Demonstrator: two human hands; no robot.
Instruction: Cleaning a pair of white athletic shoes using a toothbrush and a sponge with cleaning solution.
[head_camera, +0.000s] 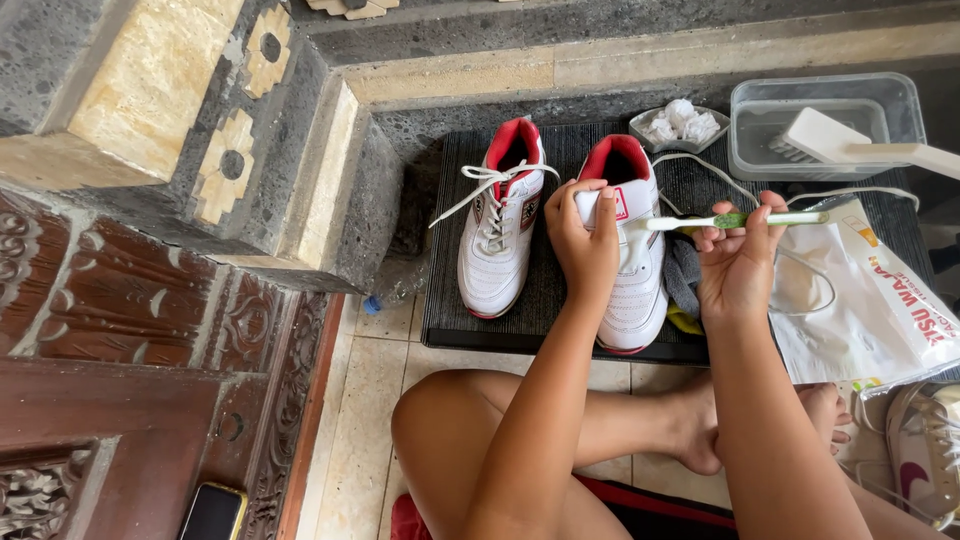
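the left hand is gripping the tongue of the white shoe lying near the black mat's front edge; the right hand is pinching a green toothbrush, bristles touching the shoe.

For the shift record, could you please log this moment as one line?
left hand: steadies right sneaker | right hand: toothbrush, bristles on sneaker | left sneaker: laced, untouched

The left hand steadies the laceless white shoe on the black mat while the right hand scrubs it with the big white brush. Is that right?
Not quite. In the head view the right hand holds a green-handled toothbrush against the shoe; the big white brush rests on the clear tub. The left hand does steady the shoe on the mat.
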